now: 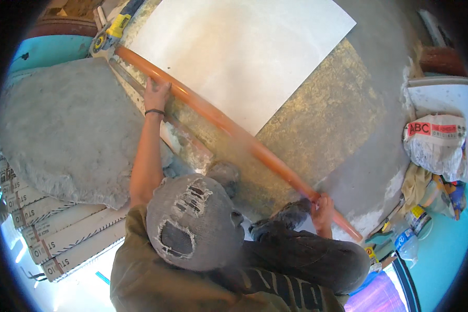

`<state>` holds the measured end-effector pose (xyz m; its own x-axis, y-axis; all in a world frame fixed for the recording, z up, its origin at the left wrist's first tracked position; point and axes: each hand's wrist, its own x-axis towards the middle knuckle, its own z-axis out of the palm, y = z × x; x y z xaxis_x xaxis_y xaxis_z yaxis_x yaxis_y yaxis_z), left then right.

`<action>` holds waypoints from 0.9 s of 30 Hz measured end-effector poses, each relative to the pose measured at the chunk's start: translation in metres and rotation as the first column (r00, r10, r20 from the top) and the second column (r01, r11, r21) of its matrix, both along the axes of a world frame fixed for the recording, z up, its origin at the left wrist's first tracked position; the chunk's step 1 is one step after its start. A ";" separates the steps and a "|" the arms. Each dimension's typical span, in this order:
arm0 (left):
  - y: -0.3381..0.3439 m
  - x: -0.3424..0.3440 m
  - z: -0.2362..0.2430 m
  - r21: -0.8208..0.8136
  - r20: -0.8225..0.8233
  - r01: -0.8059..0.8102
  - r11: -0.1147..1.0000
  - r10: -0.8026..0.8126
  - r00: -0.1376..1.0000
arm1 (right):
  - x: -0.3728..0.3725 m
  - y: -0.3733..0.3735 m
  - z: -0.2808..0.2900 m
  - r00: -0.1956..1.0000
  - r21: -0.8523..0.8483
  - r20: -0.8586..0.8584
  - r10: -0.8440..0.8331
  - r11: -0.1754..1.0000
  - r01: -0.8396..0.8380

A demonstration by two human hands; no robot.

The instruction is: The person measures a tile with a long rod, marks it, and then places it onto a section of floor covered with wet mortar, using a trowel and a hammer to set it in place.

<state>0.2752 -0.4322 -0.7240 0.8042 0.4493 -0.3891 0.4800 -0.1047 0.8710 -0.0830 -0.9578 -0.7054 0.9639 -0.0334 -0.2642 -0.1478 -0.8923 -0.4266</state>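
A long orange pipe [229, 125] runs slantwise from the upper left to the lower right, across the lower edge of a large white tile [234, 52]. My left hand [157, 96], with a dark band at the wrist, grips the pipe near its far end. Closer to its near end, my right hand [322, 210] is wrapped round it. Under and beside the pipe lies a mottled yellow-brown floor surface [322, 93]. Next to the pipe's far tip rests a yellow angle grinder [118, 26]. Narrow pale strips [177, 132] lie below my left hand.
At left, a dusty grey sheet-like mass [62, 130] covers stacked boxes [78, 229]. Smooth grey floor [369, 140] borders the right side. By the right wall stand a white sack [437, 145], a clear plastic bottle [406, 242] and loose bags. My bent knees and dark shoe [283, 218] are close by.
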 end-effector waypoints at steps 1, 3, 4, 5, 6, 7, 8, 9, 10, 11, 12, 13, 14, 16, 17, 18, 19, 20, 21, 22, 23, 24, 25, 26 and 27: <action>0.000 0.000 0.001 -0.037 0.023 -0.005 0.999 0.006 1.000 | -0.001 0.000 0.000 1.000 0.001 -0.002 0.000 1.000 0.000; 0.006 0.001 -0.002 -0.009 0.041 0.028 1.000 -0.028 0.999 | 0.000 0.002 0.001 0.999 -0.018 -0.037 -0.026 1.000 0.025; 0.010 0.002 -0.004 0.019 0.060 0.061 0.998 -0.062 0.996 | -0.002 0.000 -0.002 0.999 -0.014 -0.034 -0.027 1.000 0.027; 0.011 0.001 -0.008 0.024 0.064 0.062 0.998 -0.063 0.996 | -0.006 -0.006 -0.008 0.999 -0.027 -0.040 0.011 1.000 -0.012; 0.014 0.001 -0.011 0.051 0.037 0.067 0.996 -0.069 0.997 | -0.007 -0.006 -0.015 0.998 -0.030 -0.043 0.052 0.998 -0.053; 0.019 -0.001 -0.012 0.080 0.009 0.069 0.994 -0.070 0.998 | -0.002 0.000 -0.011 0.998 -0.013 -0.036 0.058 0.998 -0.058; 0.025 -0.003 -0.011 0.098 0.014 0.063 0.993 -0.064 0.998 | 0.003 0.003 -0.004 0.998 0.027 -0.003 0.065 0.997 -0.065; 0.021 -0.001 -0.018 0.084 0.043 0.074 0.994 -0.078 0.996 | 0.006 0.002 0.005 0.998 0.046 0.028 0.062 0.997 -0.063; 0.010 0.001 -0.013 0.074 0.068 0.083 0.994 -0.088 0.994 | 0.006 0.002 0.005 0.998 0.047 0.029 0.061 0.997 -0.063; 0.002 -0.001 -0.006 0.066 0.026 0.055 0.996 -0.057 0.998 | 0.005 0.002 0.004 1.000 0.023 0.006 0.025 0.999 -0.026; 0.002 -0.001 -0.004 0.068 0.028 0.055 0.996 -0.057 0.998 | 0.004 0.002 0.005 1.000 -0.001 -0.015 -0.011 1.000 0.011; 0.002 -0.001 -0.003 0.055 0.029 0.056 0.997 -0.057 0.998 | 0.000 -0.001 0.002 1.000 -0.001 -0.014 -0.012 1.000 0.012; 0.001 0.000 -0.002 0.040 0.030 0.057 0.998 -0.058 0.998 | -0.004 -0.006 -0.003 1.000 -0.019 -0.008 0.016 1.000 -0.016; 0.005 0.000 0.000 0.029 0.026 0.047 0.998 -0.048 0.999 | -0.002 -0.004 -0.004 0.999 -0.032 -0.004 0.047 0.998 -0.047; 0.005 0.000 0.001 0.014 0.022 0.039 0.999 -0.040 0.999 | -0.002 -0.004 -0.003 0.999 -0.036 -0.013 0.032 0.999 -0.033; 0.005 0.000 0.001 0.014 0.022 0.039 0.999 -0.039 0.999 | 0.000 -0.002 -0.001 1.000 -0.040 -0.022 0.017 0.999 -0.018; 0.005 0.000 0.002 0.009 0.030 0.036 0.999 -0.037 0.999 | 0.002 -0.001 0.002 1.000 -0.041 -0.022 0.018 0.999 -0.019; 0.004 0.000 0.002 0.004 0.038 0.034 0.999 -0.034 0.999 | 0.004 0.000 0.004 1.000 -0.035 -0.013 0.018 0.999 -0.018; 0.006 -0.001 0.001 0.004 0.039 0.034 0.999 -0.034 0.999 | 0.005 0.000 0.006 1.000 -0.029 -0.005 0.017 0.999 -0.017; 0.009 -0.001 0.001 -0.013 0.046 0.060 0.998 -0.059 0.997 | 0.005 0.001 0.007 1.000 -0.029 -0.004 0.018 0.999 -0.018; 0.011 -0.002 0.000 -0.029 0.053 0.086 0.996 -0.084 0.995 | 0.005 0.001 0.007 1.000 -0.044 -0.013 0.016 0.999 -0.016; 0.008 -0.001 0.000 -0.033 0.053 0.086 0.996 -0.085 0.995 | 0.005 0.000 0.008 1.000 -0.062 -0.023 0.013 0.998 -0.014; 0.005 -0.001 0.000 -0.023 0.033 0.072 0.997 -0.071 0.997 | 0.004 -0.001 0.007 1.000 -0.065 -0.024 0.012 0.998 -0.014; 0.002 0.000 0.001 -0.013 0.013 0.057 0.998 -0.057 0.998 | 0.002 -0.003 0.005 0.999 -0.067 -0.036 0.008 0.998 -0.011; 0.003 -0.001 0.001 -0.012 0.013 0.057 0.998 -0.056 0.998 | 0.001 -0.003 0.004 0.999 -0.065 -0.047 0.006 0.998 -0.009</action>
